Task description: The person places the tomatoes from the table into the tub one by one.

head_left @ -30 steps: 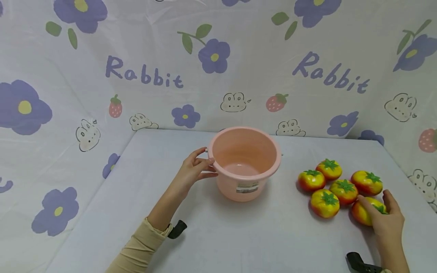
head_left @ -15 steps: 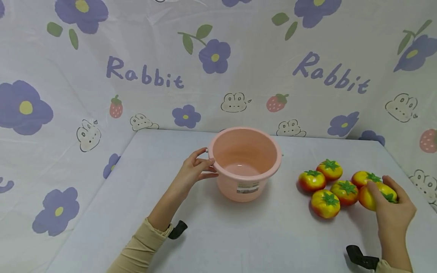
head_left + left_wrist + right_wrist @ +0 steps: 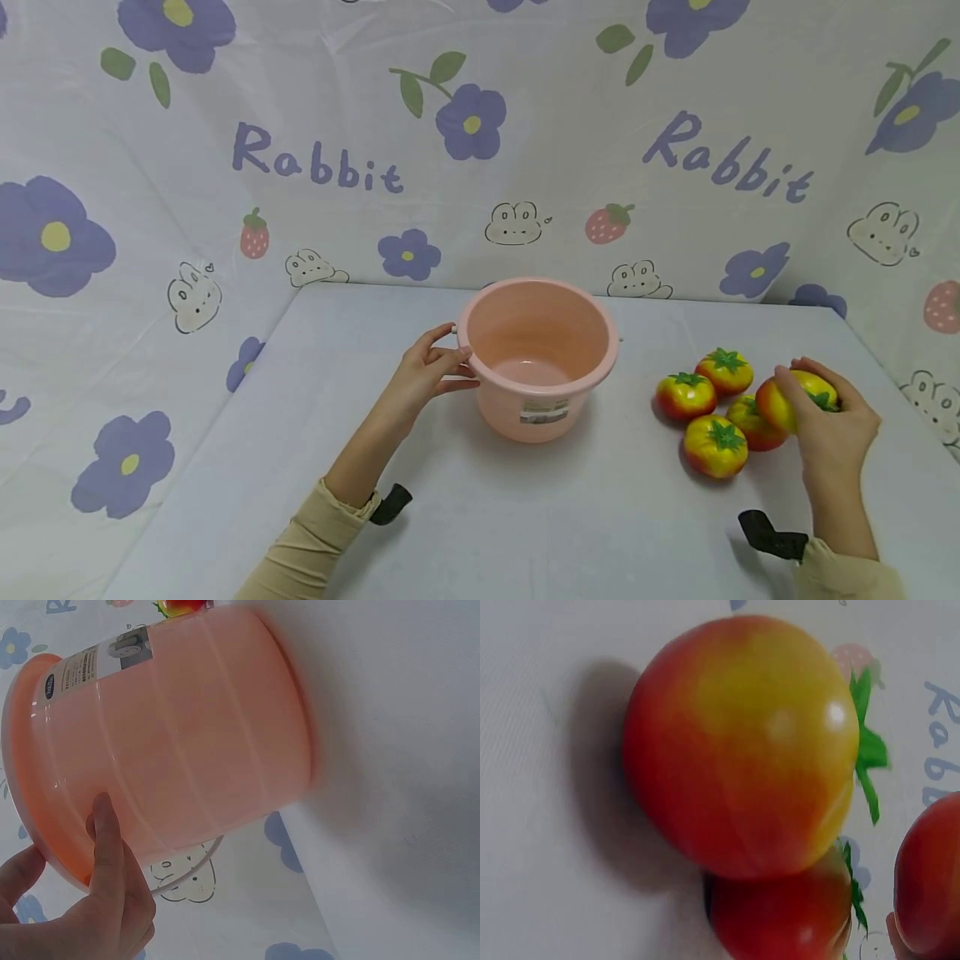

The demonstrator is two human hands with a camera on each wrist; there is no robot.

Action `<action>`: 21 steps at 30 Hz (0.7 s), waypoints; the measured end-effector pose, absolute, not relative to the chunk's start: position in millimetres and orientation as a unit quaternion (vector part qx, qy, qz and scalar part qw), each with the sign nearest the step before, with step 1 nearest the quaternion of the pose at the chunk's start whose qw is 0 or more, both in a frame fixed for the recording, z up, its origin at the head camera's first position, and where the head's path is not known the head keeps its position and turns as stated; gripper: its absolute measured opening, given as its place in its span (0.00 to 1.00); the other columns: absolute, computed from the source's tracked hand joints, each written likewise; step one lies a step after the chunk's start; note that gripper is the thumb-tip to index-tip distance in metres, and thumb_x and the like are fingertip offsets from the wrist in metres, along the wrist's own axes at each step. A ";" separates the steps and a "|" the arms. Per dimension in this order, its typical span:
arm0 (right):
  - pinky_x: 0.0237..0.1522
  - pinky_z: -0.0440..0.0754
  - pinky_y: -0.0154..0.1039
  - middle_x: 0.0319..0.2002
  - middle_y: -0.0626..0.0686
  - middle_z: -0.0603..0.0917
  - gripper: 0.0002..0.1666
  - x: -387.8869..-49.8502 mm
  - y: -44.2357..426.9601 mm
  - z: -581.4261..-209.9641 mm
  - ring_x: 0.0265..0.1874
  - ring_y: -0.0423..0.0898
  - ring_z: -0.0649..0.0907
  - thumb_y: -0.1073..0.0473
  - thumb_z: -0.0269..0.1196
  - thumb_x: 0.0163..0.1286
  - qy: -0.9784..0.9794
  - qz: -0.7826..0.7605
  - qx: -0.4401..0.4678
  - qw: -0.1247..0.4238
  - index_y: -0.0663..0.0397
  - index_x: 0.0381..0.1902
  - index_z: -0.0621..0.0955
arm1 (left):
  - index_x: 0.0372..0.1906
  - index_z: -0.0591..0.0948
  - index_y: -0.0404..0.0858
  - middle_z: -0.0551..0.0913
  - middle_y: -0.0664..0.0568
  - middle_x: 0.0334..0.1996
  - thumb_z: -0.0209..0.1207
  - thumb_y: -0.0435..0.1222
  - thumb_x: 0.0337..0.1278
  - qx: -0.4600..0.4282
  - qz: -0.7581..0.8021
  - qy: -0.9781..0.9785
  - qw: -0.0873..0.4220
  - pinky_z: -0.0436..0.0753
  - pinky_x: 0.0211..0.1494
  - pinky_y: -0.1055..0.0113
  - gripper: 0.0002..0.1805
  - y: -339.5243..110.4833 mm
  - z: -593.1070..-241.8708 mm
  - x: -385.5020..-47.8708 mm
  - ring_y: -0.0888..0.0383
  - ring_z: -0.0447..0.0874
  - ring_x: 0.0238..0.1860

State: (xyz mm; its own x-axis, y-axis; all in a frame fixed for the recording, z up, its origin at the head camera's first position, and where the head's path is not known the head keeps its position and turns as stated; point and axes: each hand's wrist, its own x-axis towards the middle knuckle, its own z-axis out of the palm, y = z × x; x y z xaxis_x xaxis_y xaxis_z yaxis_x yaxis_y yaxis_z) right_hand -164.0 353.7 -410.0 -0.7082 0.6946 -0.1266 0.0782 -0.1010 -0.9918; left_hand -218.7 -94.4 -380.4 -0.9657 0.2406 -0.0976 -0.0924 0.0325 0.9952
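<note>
A pink plastic bucket (image 3: 501, 414) stands upright mid-table, its inside bare. My left hand (image 3: 429, 373) pinches its left rim; in the left wrist view, fingers press the bucket wall (image 3: 187, 742) below the lip. At the right, my right hand (image 3: 838, 446) grips a yellow-and-red toy-like tomato (image 3: 813, 386) with a green leafy top, held above the others. That tomato (image 3: 934, 877) enters the right wrist view at the right edge. Several similar ones sit on the table, among them a left tomato (image 3: 685, 397), a back tomato (image 3: 723, 372) and a front tomato (image 3: 715, 448).
A white cloth covers the table (image 3: 555, 533). Behind it hangs a curtain (image 3: 555, 167) printed with flowers, rabbits and strawberries. A black wrist mount (image 3: 390, 505) shows at the left cuff and another black mount (image 3: 772, 535) at the right one.
My right hand has lifted the tomato from the front right of the group, then carried it back and left over the others, hiding the rear-right one. The left hand and bucket stay put.
</note>
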 end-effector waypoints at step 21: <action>0.74 0.64 0.36 0.48 0.29 0.76 0.31 -199.4 308.2 -387.5 0.61 0.31 0.64 0.38 0.70 0.58 -0.718 0.621 -0.260 0.180 0.34 0.59 0.80 | 0.75 0.55 0.42 0.81 0.42 0.48 0.58 0.40 0.66 0.053 0.699 0.703 0.121 0.86 0.55 0.58 0.38 -94.8 -381.5 -219.3 0.58 0.88 0.40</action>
State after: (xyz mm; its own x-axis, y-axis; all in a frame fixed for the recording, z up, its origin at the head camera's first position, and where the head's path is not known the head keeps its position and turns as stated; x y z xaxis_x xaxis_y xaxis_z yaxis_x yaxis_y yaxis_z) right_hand -199.4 308.2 -387.5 -0.8003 0.5960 -0.0648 0.1501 0.0945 -0.9842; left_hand -219.3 -94.8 -381.5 -0.9651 0.2437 -0.0957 -0.0944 0.0172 0.9954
